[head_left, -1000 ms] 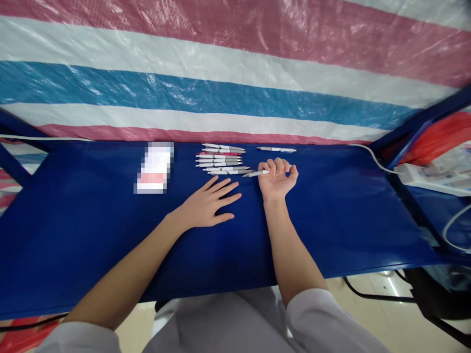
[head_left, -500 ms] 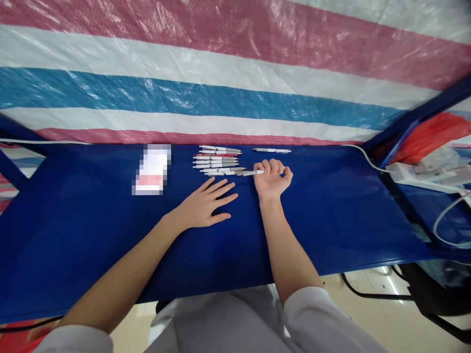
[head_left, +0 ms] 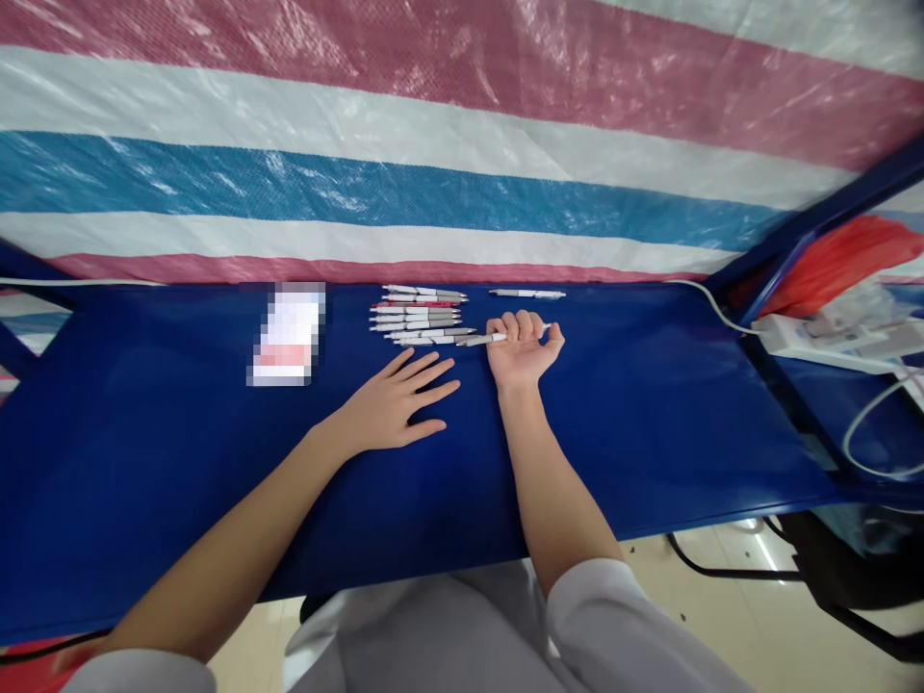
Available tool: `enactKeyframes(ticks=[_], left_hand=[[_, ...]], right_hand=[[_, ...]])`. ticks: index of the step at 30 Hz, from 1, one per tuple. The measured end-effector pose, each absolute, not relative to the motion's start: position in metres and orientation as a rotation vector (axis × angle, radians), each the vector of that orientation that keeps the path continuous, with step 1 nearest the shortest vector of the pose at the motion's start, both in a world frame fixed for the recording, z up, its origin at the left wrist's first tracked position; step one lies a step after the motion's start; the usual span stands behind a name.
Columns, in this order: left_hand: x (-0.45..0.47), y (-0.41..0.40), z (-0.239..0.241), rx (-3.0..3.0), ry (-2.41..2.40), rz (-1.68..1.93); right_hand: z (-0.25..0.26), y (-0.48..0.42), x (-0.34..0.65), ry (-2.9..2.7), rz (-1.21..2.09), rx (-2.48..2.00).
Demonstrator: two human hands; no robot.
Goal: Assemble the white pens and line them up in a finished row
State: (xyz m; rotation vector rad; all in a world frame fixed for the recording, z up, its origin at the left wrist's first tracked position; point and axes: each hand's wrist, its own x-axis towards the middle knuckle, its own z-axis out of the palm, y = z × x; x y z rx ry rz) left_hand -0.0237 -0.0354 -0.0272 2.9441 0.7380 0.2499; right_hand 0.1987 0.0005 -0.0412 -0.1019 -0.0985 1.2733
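Note:
My right hand (head_left: 526, 348) lies palm up on the blue table, its fingers curled round a white and grey pen (head_left: 482, 339). The pen's tip points left and its other end shows by my thumb. Just left of it several white and grey pens (head_left: 417, 323) lie side by side, with one red pen (head_left: 425, 305) among them. Below that row my left hand (head_left: 394, 404) rests flat, fingers spread, holding nothing. Behind my right hand a single white and grey pen (head_left: 526, 294) lies apart near the table's back edge.
A blurred-out, phone-shaped rectangle (head_left: 287, 332) lies left of the pens. A striped plastic sheet (head_left: 462, 135) hangs behind the blue table (head_left: 650, 433). At the right are a white power strip (head_left: 801, 342), a white cable (head_left: 722, 303) and a red plastic bag (head_left: 837, 265).
The whole view has shifted slightly, so everything on the table appears a little further left. Both hands keep their pose, and the pen stays in my right hand.

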Motion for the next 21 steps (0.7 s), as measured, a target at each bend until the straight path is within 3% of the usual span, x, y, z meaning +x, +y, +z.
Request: enactKeyframes(ticks=[21], left_hand=[[-0.0248,-0.037,-0.0286,2.916,0.735,0.286]], right_hand=[[-0.0423,0.0007,0.198,-0.09,1.256,-0.08]])
